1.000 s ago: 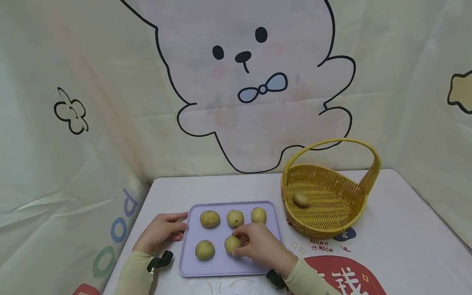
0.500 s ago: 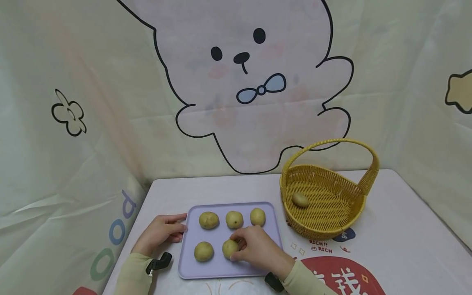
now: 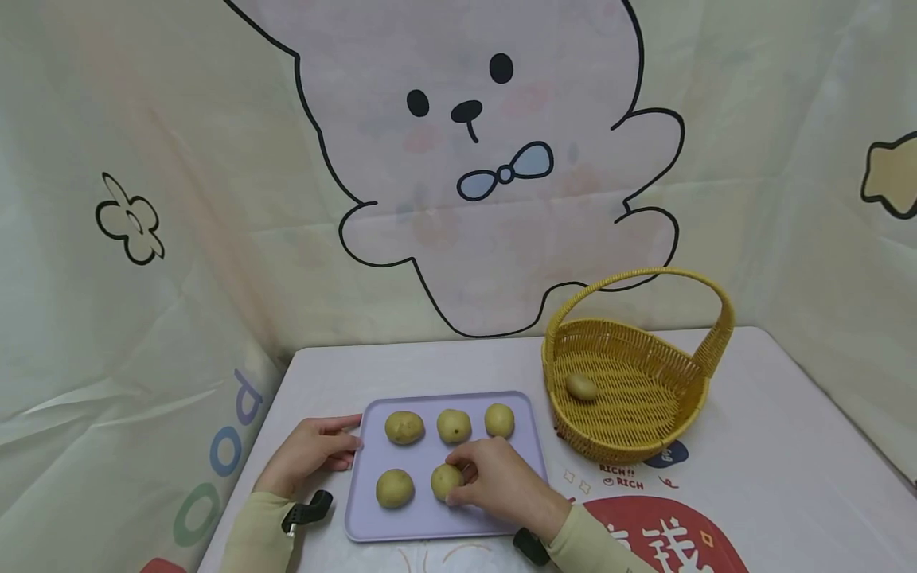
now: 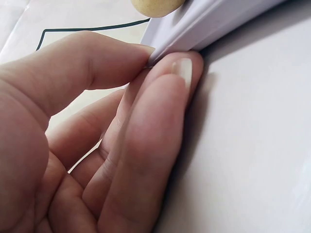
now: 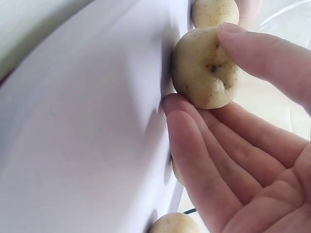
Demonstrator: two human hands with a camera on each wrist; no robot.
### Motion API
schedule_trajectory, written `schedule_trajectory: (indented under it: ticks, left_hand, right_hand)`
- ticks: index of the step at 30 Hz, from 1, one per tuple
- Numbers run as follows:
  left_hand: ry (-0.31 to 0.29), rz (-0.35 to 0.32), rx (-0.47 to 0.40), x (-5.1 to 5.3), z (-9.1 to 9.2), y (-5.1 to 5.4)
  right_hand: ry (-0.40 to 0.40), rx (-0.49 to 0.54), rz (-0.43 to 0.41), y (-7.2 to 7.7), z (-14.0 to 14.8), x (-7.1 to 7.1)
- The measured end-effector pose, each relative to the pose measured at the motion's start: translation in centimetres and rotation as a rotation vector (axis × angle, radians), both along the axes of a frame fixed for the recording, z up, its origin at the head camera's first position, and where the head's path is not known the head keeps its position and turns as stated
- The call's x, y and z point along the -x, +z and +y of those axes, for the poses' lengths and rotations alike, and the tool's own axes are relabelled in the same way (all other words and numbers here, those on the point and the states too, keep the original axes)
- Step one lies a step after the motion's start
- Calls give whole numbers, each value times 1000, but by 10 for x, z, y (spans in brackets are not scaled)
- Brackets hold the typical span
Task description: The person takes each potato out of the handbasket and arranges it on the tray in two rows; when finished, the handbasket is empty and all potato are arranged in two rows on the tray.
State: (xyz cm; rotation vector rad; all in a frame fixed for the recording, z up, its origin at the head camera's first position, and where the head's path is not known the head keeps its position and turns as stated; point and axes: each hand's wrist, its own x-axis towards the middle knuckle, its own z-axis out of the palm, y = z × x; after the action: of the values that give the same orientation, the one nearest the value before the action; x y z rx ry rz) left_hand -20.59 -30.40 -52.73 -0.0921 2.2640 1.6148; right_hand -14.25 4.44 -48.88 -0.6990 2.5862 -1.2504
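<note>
A lavender tray lies on the table with several potatoes on it. In the back row are a left potato, a middle potato and a right potato. The front row has one potato on the left. Beside it, my right hand pinches another potato between thumb and fingers, close to the tray surface. My left hand touches the tray's left edge with its fingertips. The left wrist view shows the thumb and forefinger tips against the tray rim.
A yellow wicker basket with a tall handle stands behind and right of the tray, holding one potato. The table's cover has printed red lettering. A cloth backdrop with a cartoon animal rises behind.
My right hand and its potato have shifted slightly toward me and then stayed nearly still. My left hand keeps its place at the tray edge. The head view has drifted a little.
</note>
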Motion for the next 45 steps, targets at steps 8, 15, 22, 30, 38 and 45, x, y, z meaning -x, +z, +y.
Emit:
schedule_trajectory:
  ticks: [8, 15, 22, 30, 38, 45]
  left_hand:
    - [-5, 7, -4, 0, 0, 1]
    - [-2, 1, -5, -1, 0, 2]
    - [1, -5, 3, -1, 0, 3]
    - [5, -9, -18, -2, 1, 4]
    - [3, -5, -7, -1, 2, 4]
    - [13, -10, 3, -2, 1, 4]
  right_hand:
    - [-3, 1, -7, 0, 1, 0]
    - [-1, -5, -11, 0, 2, 0]
    - [-6, -1, -24, -1, 3, 2]
    - [-32, -32, -38, 4, 9, 3]
    - [-56, -21, -33, 23, 41, 6]
    - [-49, -93, -11, 51, 91, 7]
